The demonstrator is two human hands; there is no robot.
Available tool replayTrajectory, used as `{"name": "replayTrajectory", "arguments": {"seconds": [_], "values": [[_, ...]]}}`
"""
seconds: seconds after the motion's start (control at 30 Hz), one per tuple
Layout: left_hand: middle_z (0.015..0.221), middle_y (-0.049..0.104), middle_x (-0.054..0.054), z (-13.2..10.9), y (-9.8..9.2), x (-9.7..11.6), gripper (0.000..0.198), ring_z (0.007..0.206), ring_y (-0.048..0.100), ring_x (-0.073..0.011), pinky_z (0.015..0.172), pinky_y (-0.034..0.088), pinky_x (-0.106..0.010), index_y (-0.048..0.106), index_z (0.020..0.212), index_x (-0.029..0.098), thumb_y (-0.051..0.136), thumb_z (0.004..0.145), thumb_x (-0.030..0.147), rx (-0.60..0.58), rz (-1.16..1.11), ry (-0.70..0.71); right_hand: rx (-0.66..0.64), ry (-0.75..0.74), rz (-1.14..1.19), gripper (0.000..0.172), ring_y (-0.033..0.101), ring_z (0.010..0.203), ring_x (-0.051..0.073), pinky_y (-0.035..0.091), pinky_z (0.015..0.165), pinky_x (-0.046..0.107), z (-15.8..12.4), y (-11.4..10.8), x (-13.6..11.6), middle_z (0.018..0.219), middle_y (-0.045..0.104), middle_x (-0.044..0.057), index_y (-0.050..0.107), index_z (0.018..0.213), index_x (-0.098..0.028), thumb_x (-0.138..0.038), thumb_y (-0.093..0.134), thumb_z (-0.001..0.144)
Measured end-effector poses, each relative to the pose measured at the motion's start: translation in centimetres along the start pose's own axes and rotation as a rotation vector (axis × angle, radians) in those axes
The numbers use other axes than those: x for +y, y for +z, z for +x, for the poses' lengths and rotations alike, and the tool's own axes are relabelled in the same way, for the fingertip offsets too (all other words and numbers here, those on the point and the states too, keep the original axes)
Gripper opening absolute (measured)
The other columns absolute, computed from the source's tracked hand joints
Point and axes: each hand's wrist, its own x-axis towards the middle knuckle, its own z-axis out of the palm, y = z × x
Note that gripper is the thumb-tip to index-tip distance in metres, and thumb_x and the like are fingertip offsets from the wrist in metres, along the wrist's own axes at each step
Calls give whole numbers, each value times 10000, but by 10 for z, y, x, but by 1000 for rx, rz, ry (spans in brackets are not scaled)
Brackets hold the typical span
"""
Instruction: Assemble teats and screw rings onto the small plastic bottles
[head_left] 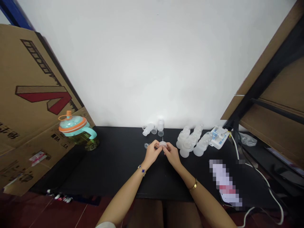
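Note:
My left hand [152, 153] and my right hand [171, 153] meet over the middle of the black table [114, 164]. Both pinch a small translucent plastic part [162, 144] between their fingertips. A small clear piece [146, 145] lies on the table just left of my left hand. Behind the hands lie two small clear bottles [149, 129] and an upright one [161, 125] by the wall. A cluster of several frosted plastic bottles [191, 141] stands to the right of my right hand.
A teal and orange water jug [77, 129] stands at the back left beside a large cardboard box [30, 104]. A white device [219, 136] with a cable [263, 183] sits at the right. A dark shelf frame [266, 91] rises on the right.

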Motion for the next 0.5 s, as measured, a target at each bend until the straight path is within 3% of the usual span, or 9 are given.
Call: {"name": "replayTrajectory", "arguments": {"seconds": [0.5], "values": [[716, 641, 5, 4, -2, -3, 186, 663, 601, -144, 614, 465, -239, 621, 833, 185, 666, 814, 364, -68, -151, -50, -32, 48, 137, 282, 589, 577, 158, 439, 482, 238, 0, 0, -3, 704, 654, 1, 692, 946, -206, -458, 587, 878]]}}
